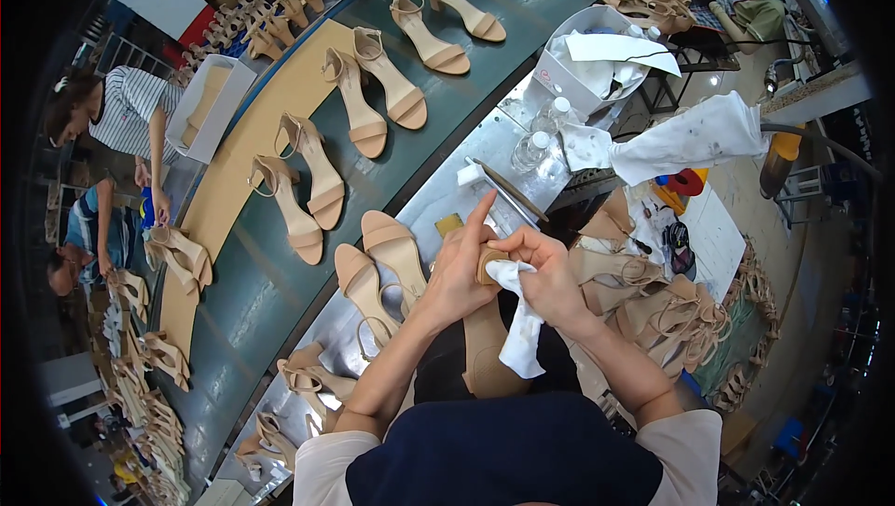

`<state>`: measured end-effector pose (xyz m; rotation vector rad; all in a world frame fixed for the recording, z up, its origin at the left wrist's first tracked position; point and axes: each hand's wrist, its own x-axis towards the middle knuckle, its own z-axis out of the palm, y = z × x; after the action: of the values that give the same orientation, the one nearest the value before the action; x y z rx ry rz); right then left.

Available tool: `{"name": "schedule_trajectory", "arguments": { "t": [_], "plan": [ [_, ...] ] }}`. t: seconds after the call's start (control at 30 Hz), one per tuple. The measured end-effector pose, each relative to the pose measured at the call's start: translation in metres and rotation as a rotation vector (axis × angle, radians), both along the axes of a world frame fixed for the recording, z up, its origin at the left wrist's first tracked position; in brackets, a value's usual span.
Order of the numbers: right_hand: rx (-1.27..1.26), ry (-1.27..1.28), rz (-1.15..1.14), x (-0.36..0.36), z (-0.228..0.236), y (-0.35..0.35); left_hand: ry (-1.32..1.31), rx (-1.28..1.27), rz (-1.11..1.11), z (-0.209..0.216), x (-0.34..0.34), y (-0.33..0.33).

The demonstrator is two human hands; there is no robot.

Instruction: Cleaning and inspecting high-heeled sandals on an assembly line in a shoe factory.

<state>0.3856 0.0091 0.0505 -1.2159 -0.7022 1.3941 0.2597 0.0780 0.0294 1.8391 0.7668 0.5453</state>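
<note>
- Head view: the left hand point(459, 273) grips a tan heeled sandal point(487, 338) near picture centre, fingers wrapped about its block heel point(488, 262), the forefinger sticking up toward 12 o'clock.
- The right hand point(550, 277), touching the heel from 3 o'clock, pinches a white cloth point(520, 319) against it; the cloth's loose end hangs toward 6 o'clock over the sandal's sole.
- The sandal lies sole-up over the person's lap, heel at the hands, toe toward 6 o'clock.
- Judging by the layout, wiping is in hand on this one shoe. A pair of like sandals point(378, 268) sits just beside the left hand at 9 o'clock on the metal bench point(438, 191).
- Many more sandals ride the green belt point(270, 273) from 9 to 12 o'clock, and a heap of sandals point(667, 315) waits at 3 o'clock; which are wiped I cannot tell.
- Two clear bottles point(541, 138) and a white box point(583, 58) stand at 1 o'clock.
- Other workers point(121, 114) stand at 10 o'clock.
</note>
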Motion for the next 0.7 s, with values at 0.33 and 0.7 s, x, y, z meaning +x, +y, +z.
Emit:
{"name": "schedule_trajectory", "arguments": {
  "t": [0.33,0.7],
  "plan": [
    [0.017,-0.019,0.069,0.008,-0.009,-0.005,-0.015,-0.033,0.013,-0.008,-0.003,-0.005],
    [-0.031,-0.178,0.192,0.019,-0.001,-0.004,-0.019,-0.07,0.009,-0.014,-0.003,-0.007]
  ]
}}
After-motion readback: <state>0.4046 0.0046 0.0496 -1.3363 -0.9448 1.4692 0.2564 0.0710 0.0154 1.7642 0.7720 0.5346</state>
